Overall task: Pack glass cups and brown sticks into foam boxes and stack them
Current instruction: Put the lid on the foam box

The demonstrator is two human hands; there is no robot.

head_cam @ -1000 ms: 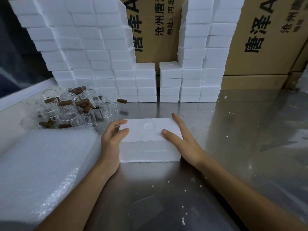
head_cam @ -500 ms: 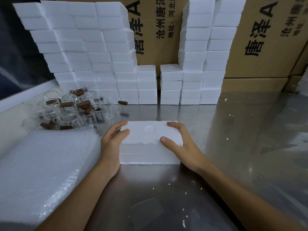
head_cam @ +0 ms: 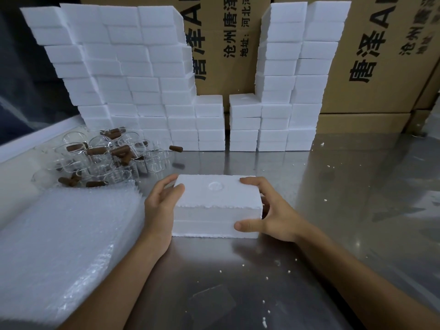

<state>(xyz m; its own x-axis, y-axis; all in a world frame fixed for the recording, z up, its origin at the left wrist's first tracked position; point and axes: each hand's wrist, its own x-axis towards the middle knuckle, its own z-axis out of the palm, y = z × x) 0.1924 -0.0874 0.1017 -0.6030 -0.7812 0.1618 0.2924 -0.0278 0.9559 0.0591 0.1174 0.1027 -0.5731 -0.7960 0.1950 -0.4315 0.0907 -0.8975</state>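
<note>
- Foam box [head_cam: 215,206], white and closed, sits on the steel table [head_cam: 345,210] in the middle of the view, with a round dimple pressed into its lid and a ragged seam running across its near face.
- Left hand [head_cam: 160,207] grips the box's left end: the thumb lies over the top left corner and the fingers [head_cam: 166,181] curl round the far left edge.
- Right hand [head_cam: 273,214] grips the right end: the thumb presses the near face low at the right corner, while the fingers [head_cam: 252,181] curl over the far right corner of the lid.
- Glass cups [head_cam: 100,156] lie in a loose heap at the far left of the table, some upright and some tipped, with brown sticks [head_cam: 120,150] scattered on and among them.
- One brown stick [head_cam: 175,148] lies apart from the heap, just in front of the left wall of boxes.
- Bubble wrap sheets [head_cam: 64,246] form a thick pile at the near left, touching the left forearm.
- Stacked foam boxes [head_cam: 123,75] form a tall stepped wall at the back left; a second stack [head_cam: 290,79] stands at the back right, with a narrow gap between the two.
- Cardboard cartons [head_cam: 381,67] with black printed characters stand behind both stacks.
- White foam crumbs [head_cam: 264,322] speckle the table near the forearms and out to the right.
</note>
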